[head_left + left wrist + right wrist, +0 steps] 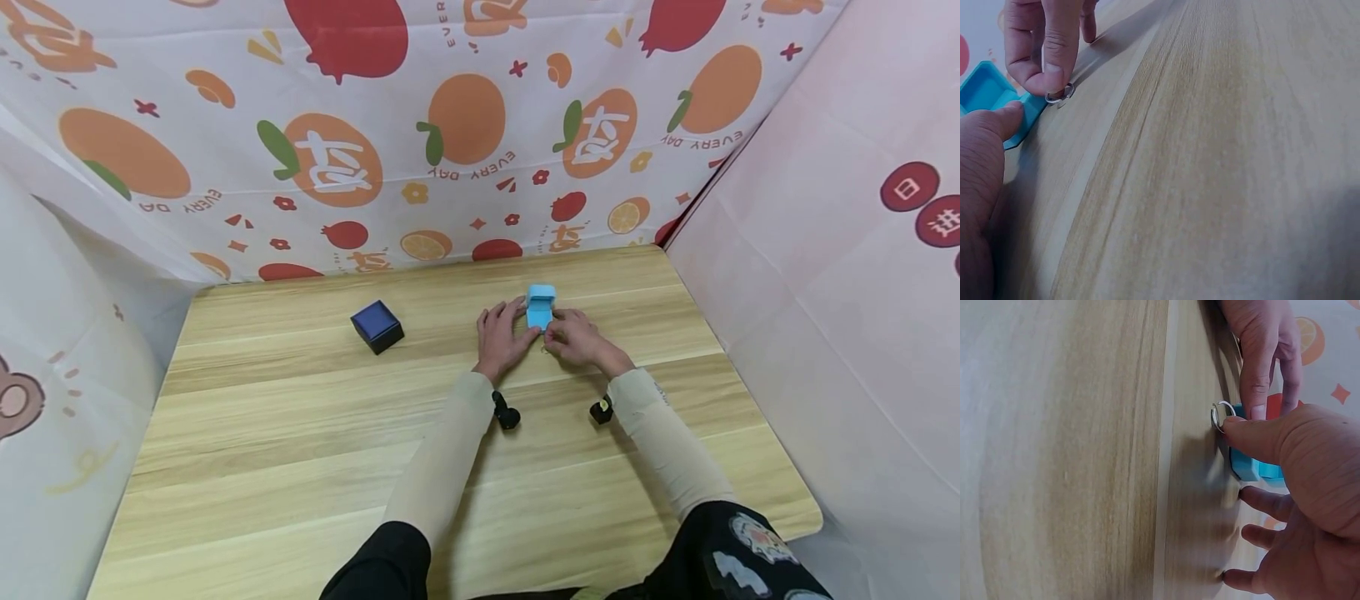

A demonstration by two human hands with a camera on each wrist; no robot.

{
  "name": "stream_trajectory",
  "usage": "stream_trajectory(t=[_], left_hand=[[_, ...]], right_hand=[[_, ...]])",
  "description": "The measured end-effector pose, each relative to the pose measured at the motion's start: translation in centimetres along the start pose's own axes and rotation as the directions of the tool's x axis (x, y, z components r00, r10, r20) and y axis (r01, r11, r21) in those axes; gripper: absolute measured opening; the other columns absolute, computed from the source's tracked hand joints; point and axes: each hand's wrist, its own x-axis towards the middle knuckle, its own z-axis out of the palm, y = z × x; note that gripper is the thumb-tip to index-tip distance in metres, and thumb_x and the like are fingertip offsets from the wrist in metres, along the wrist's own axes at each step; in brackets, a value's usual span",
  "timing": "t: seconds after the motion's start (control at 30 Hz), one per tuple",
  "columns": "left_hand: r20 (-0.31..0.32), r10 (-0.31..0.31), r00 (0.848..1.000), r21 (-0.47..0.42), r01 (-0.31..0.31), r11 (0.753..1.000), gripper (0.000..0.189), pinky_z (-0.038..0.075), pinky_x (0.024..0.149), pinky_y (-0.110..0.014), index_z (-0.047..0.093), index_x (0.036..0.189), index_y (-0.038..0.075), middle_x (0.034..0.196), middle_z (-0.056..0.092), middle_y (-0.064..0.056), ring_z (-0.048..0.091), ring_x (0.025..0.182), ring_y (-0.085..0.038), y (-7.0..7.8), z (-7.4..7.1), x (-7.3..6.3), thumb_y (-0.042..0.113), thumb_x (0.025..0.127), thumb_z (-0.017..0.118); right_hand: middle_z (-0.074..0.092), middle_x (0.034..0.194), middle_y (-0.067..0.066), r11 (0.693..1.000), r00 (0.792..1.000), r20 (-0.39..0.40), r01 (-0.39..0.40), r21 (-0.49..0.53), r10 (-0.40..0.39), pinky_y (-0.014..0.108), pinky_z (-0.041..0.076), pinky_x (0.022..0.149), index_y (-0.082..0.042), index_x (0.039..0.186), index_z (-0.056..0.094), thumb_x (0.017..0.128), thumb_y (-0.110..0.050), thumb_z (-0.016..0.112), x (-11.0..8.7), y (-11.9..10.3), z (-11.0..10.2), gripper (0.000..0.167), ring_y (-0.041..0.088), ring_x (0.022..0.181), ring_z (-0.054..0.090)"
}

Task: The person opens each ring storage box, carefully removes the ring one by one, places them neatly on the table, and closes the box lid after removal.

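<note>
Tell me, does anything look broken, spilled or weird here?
Nothing looks spilled. The ring in the right hand looks odd: its band seems to have a gap, not a full circle. Maybe it's made so.

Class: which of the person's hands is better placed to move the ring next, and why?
Probably the right hand: it pinches the ring beside the open blue box, which the left hand touches.

Plain beige sleeves (678,446) meet black upper sleeves (384,560), the right one bearing pale prints (759,538); the wrist devices (508,417) are small and black, the right yellow-marked.
</note>
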Motion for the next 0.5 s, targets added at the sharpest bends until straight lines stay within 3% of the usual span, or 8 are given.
stream_trajectory(t=[0.5], left_hand=[[0.001, 0.021, 1.0, 0.017, -0.021, 1.0, 0.069, 0.012, 0.126, -0.057, 0.039, 0.157, 0.028, 0.146, 0.062, 0.002, 0.036, 0.151, -0.035, 0.06, 0.08, -0.11, 0.044, 0.096, 0.067]], right_hand=[[0.037, 0.159, 0.027, 1.0, 0.999, -0.031, -0.013, 0.001, 0.013, 0.081, 0.024, 0.109, -0.016, 0.091, 0.068, 0.098, -0.021, 0.066, -0.19, 0.02, 0.32, 0.01, 0.052, 0.149, 0.026]])
